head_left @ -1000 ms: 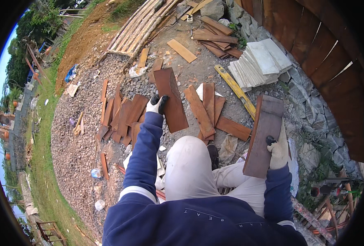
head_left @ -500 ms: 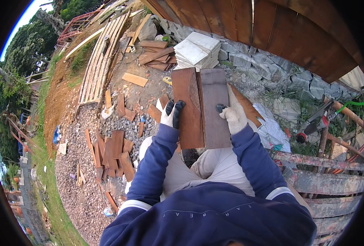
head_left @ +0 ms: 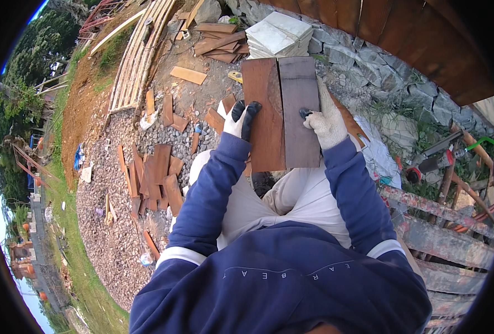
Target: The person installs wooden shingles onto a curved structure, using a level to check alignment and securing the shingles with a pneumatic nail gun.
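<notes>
reddish-brown board (head_left: 262, 114) and grey-brown board (head_left: 301, 111) are held nearly edge to edge between a white tile stack (head_left: 277, 33) and a person in navy (head_left: 283, 284), the first gripped in the gloved left hand (head_left: 239, 119), the second in the gloved right hand (head_left: 326, 125). well left of the stack, loose brown planks (head_left: 161, 162) lie on gravel (head_left: 105, 206).

Daylit gravel (head_left: 105, 228), a grass strip (head_left: 82, 278), grey stone wall (head_left: 344, 54).

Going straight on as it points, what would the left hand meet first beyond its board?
Probably the pale tile stack, just past the reddish-brown board; depth is unclear, so the left hand might pass above.
</notes>
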Motion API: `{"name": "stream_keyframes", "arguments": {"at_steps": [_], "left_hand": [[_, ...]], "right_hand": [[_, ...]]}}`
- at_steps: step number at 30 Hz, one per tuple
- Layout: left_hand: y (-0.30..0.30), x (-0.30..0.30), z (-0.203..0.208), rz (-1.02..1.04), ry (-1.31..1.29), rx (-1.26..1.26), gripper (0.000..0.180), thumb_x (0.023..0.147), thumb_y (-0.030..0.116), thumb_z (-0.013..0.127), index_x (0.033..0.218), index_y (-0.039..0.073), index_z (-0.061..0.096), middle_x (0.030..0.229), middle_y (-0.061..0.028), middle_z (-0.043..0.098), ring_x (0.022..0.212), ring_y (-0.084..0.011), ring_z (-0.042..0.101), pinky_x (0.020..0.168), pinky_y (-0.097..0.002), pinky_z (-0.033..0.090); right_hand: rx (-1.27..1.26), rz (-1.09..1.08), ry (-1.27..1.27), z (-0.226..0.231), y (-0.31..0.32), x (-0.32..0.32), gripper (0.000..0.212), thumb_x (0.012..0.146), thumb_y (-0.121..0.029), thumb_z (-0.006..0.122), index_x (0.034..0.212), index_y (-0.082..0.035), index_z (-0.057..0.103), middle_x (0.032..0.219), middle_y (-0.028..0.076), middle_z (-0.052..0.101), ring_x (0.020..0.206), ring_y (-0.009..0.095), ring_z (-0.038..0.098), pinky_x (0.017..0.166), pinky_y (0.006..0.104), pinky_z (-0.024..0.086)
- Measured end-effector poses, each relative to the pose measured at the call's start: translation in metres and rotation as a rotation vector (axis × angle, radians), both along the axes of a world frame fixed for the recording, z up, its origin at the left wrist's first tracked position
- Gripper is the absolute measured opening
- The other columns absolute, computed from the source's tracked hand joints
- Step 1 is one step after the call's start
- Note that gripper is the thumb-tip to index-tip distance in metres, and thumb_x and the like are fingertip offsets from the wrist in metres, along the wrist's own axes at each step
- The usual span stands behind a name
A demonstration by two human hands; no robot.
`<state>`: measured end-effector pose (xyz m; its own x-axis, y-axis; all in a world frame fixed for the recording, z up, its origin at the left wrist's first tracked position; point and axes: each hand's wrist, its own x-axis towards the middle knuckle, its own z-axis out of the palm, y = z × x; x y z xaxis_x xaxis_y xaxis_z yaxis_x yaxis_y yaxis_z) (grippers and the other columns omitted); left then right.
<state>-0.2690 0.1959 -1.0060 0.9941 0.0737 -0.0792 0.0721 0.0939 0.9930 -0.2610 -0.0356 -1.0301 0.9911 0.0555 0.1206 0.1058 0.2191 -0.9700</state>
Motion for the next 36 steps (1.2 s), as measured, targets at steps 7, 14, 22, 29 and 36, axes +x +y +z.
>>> {"name": "stream_keyframes", "arguments": {"at_steps": [7, 14, 22, 29, 36], "left_hand": [[0.003, 0.003, -0.005, -0.02, -0.028, -0.014, 0.027, 0.094, 0.024, 0.071, 0.109, 0.002, 0.066, 0.096, -0.0046, 0.07, 0.082, -0.0132, 0.065, 0.076, -0.0293, 0.053], [0.0, 0.002, -0.003, -0.004, 0.013, -0.103, 0.029, 0.093, 0.025, 0.072, 0.111, 0.002, 0.066, 0.097, -0.0056, 0.07, 0.083, -0.0143, 0.066, 0.075, -0.0295, 0.054], [-0.003, 0.0, 0.001, -0.027, -0.039, -0.083, 0.023, 0.096, 0.02, 0.069, 0.11, 0.002, 0.065, 0.096, -0.0032, 0.069, 0.085, -0.0117, 0.064, 0.075, -0.0281, 0.053], [-0.005, 0.0, 0.002, -0.033, -0.053, -0.065, 0.021, 0.097, 0.02, 0.067, 0.109, 0.002, 0.066, 0.095, -0.0017, 0.068, 0.084, -0.0107, 0.063, 0.076, -0.0275, 0.052], [0.016, 0.017, -0.03, 0.125, -0.143, -0.182, 0.039, 0.099, 0.034, 0.063, 0.124, 0.004, 0.064, 0.108, -0.0097, 0.07, 0.092, -0.0185, 0.067, 0.087, -0.0334, 0.054]], "right_hand": [[0.124, 0.037, 0.032, -0.006, -0.001, 0.004, 0.085, 0.076, 0.011, 0.049, 0.158, -0.005, 0.03, 0.128, 0.012, 0.057, 0.075, 0.012, 0.056, 0.066, 0.025, 0.052], [0.147, 0.007, 0.116, 0.0, -0.001, 0.004, 0.085, 0.077, 0.011, 0.047, 0.158, -0.007, 0.03, 0.126, 0.013, 0.057, 0.074, 0.012, 0.057, 0.066, 0.0254, 0.053], [0.05, 0.013, -0.036, 0.011, -0.003, -0.003, 0.087, 0.075, 0.008, 0.049, 0.158, -0.006, 0.028, 0.135, 0.012, 0.053, 0.088, 0.013, 0.058, 0.068, 0.0254, 0.053], [0.025, 0.013, -0.076, 0.003, -0.004, -0.002, 0.089, 0.074, 0.009, 0.051, 0.159, -0.005, 0.026, 0.137, 0.012, 0.053, 0.091, 0.015, 0.059, 0.069, 0.0263, 0.052], [-0.032, -0.141, 0.129, -0.037, -0.017, 0.029, 0.074, 0.076, 0.004, 0.056, 0.149, 0.0, 0.04, 0.115, 0.01, 0.062, 0.09, 0.017, 0.061, 0.079, 0.0256, 0.052]]}}
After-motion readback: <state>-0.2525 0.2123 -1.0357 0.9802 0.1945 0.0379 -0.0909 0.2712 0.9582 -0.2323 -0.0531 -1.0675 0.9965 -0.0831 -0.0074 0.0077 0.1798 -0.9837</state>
